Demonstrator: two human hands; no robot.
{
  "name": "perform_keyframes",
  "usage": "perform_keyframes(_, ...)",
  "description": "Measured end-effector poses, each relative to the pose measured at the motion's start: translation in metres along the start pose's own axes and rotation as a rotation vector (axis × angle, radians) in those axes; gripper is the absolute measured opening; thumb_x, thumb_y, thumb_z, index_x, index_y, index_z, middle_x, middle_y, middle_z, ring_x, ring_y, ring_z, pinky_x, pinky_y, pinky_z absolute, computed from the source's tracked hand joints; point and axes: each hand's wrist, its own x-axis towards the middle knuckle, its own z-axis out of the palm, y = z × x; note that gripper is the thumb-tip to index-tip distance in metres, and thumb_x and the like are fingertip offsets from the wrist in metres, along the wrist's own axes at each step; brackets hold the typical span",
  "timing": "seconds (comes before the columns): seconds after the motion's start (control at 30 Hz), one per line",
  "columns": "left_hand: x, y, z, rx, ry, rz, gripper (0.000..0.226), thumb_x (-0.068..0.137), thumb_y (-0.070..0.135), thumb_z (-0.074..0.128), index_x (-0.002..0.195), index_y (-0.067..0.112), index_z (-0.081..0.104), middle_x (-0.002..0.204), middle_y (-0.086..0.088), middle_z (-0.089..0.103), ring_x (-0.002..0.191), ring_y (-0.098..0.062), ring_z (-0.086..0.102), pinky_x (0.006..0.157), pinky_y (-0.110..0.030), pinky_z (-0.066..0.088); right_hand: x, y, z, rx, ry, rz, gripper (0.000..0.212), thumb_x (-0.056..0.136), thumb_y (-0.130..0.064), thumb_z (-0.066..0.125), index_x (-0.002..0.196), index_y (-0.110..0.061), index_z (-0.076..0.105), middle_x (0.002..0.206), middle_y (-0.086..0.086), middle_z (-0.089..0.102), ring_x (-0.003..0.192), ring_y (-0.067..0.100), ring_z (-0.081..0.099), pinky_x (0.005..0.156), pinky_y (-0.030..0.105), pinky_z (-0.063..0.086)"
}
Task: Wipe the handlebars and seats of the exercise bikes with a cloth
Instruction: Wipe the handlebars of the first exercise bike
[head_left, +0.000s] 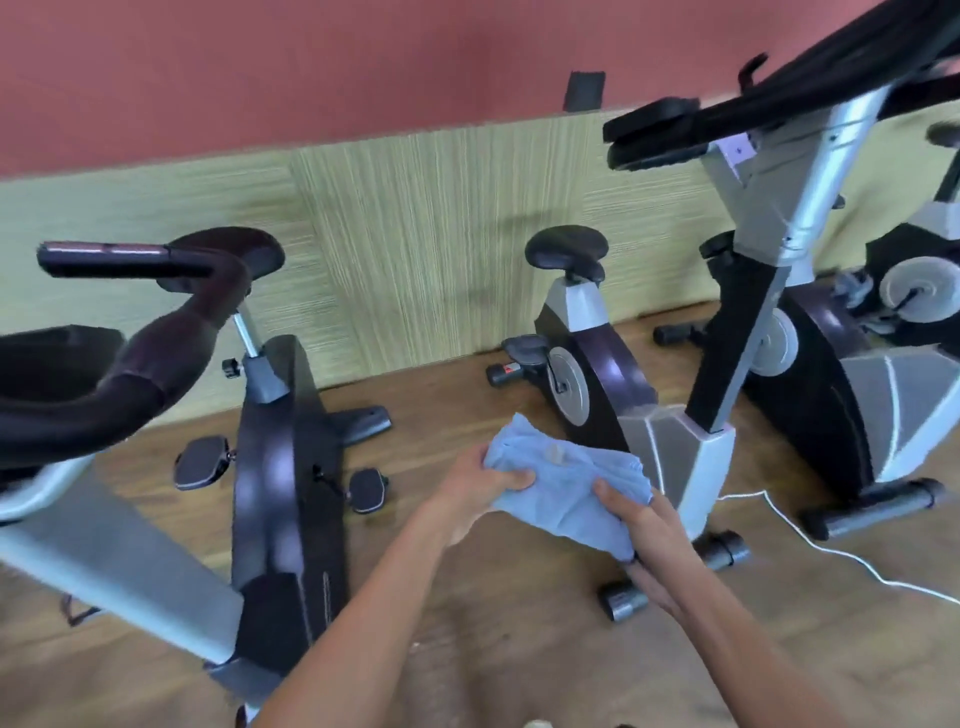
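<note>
Both hands hold 1 light blue cloth (563, 480) in the air between 2 exercise bikes, above the wooden floor (467, 597). The left hand (480, 486) pinches the cloth's left edge, thumb curled over the top of the fabric and the other fingers hidden beneath it. The right hand (647, 535) grips the right side, thumb lying across the cloth's upper face and fingers wrapped under the hanging lower corner. The cloth is bunched and creased, and a faint pale stain shows near its middle. It touches neither bike.

To the left, well apart from the cloth, stands the near bike (283, 467) with a dark curved handlebar (156, 343) reaching toward the camera and a black seat (231, 252) on a silver post behind it. Its 2 pedals sit low by the dark frame.

Just right of the cloth rises the silver and black body of the right bike (727, 395), its black handlebar assembly (727, 114) high at the upper right. A white cable (831, 551) trails across the floor beside its base.

Farther back, a third bike's seat (566, 247) stands before the green striped wall panel (415, 223), below a red wall (311, 67). Part of a 4th machine shows at the far right edge.
</note>
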Motion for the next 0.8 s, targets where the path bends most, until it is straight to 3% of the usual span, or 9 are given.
perform_keyframes(0.13,0.031,0.012,-0.017,0.115,0.409,0.107,0.016,0.090,0.012,0.066,0.102,0.022,0.070,0.091,0.010,0.072,0.085,-0.009,0.064,0.070,-0.022,0.049,0.073,-0.010,0.045,-0.177,-0.062,0.028,0.028,0.091,-0.022,0.070,0.115,-0.007,0.069,0.115,0.024,0.072,0.112,0.042,0.068,0.101,0.063,0.049)
perform_keyframes(0.23,0.054,0.024,-0.033,0.167,0.603,0.213,0.017,0.091,0.012,0.060,0.081,0.025,0.060,0.071,0.012,0.059,0.069,-0.009,0.051,0.065,-0.024,0.044,0.129,-0.014,0.084,-0.214,-0.102,0.053,0.020,0.094,-0.014,0.067,0.112,-0.007,0.069,0.114,0.020,0.073,0.110,0.037,0.070,0.102,0.060,0.051)
perform_keyframes(0.3,0.074,0.031,-0.047,0.154,0.664,0.219,0.011,0.090,0.019,0.061,0.094,0.029,0.064,0.085,0.009,0.068,0.080,-0.014,0.063,0.074,-0.030,0.052,0.165,-0.018,0.111,-0.235,-0.170,0.066,0.010,0.097,-0.005,0.062,0.104,-0.006,0.069,0.105,0.018,0.073,0.102,0.032,0.071,0.097,0.053,0.053)
perform_keyframes(0.4,0.104,0.049,-0.067,0.106,0.673,0.187,0.041,0.095,0.017,0.057,0.133,0.031,0.058,0.118,0.015,0.066,0.114,-0.014,0.065,0.095,-0.031,0.052,0.219,-0.022,0.155,-0.280,-0.259,0.076,0.020,0.091,-0.001,0.059,0.098,-0.015,0.072,0.097,0.012,0.074,0.094,0.027,0.070,0.087,0.046,0.056)
perform_keyframes(0.53,0.131,0.074,-0.091,0.041,0.841,0.244,0.048,0.103,0.009,0.049,0.149,0.022,0.046,0.127,0.017,0.056,0.117,0.000,0.054,0.100,-0.015,0.041,0.277,-0.024,0.207,-0.367,-0.305,0.109,0.024,0.097,0.001,0.054,0.106,-0.013,0.070,0.103,0.011,0.077,0.094,0.024,0.074,0.086,0.040,0.059)
perform_keyframes(0.6,0.142,0.085,-0.111,-0.015,1.028,0.248,0.039,0.105,0.012,0.046,0.143,0.020,0.053,0.114,0.013,0.064,0.098,0.001,0.060,0.085,-0.012,0.045,0.303,-0.029,0.233,-0.451,-0.339,0.058,0.023,0.097,-0.001,0.056,0.099,-0.019,0.070,0.099,0.005,0.077,0.095,0.024,0.073,0.088,0.040,0.058)
perform_keyframes(0.67,0.150,0.092,-0.138,-0.113,1.190,0.235,0.026,0.104,0.017,0.047,0.124,0.015,0.062,0.097,0.008,0.067,0.077,0.002,0.059,0.076,-0.021,0.049,0.324,-0.035,0.257,-0.547,-0.357,-0.009,0.022,0.096,-0.002,0.058,0.091,-0.021,0.068,0.094,-0.001,0.074,0.092,0.023,0.071,0.080,0.033,0.056)
perform_keyframes(0.73,0.156,0.095,-0.166,-0.176,1.289,0.243,0.026,0.097,0.028,0.047,0.104,0.012,0.065,0.088,0.003,0.066,0.073,-0.005,0.058,0.077,-0.037,0.051,0.343,-0.039,0.278,-0.644,-0.389,-0.028,0.019,0.095,-0.006,0.060,0.085,-0.021,0.066,0.089,-0.001,0.071,0.090,0.025,0.070,0.076,0.034,0.053)
perform_keyframes(0.8,0.163,0.102,-0.192,-0.226,1.295,0.249,0.023,0.094,0.029,0.048,0.096,0.015,0.066,0.088,0.003,0.069,0.079,-0.010,0.061,0.077,-0.036,0.054,0.362,-0.040,0.301,-0.702,-0.417,-0.011,0.017,0.094,-0.009,0.059,0.083,-0.021,0.065,0.087,0.003,0.071,0.090,0.029,0.070,0.078,0.040,0.055)
